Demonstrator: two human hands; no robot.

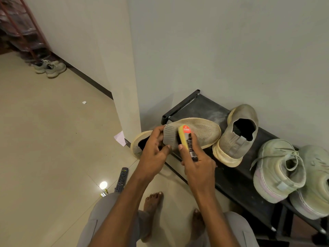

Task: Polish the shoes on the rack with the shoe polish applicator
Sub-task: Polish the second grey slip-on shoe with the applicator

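- My left hand (pixel 154 148) grips beige knit shoe (pixel 201 131) at its collar, above rack (pixel 236 177) edge.
- My right hand (pixel 196 162) clasps polish applicator (pixel 187 138), sponge against the upper.
- Applicator label unreadable; shoe's heel partly hidden.

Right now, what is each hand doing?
Left hand: fingers curled round the collar of the beige knit shoe, holding it.
Right hand: fingers gripping the shoe polish applicator, sponge against the shoe.
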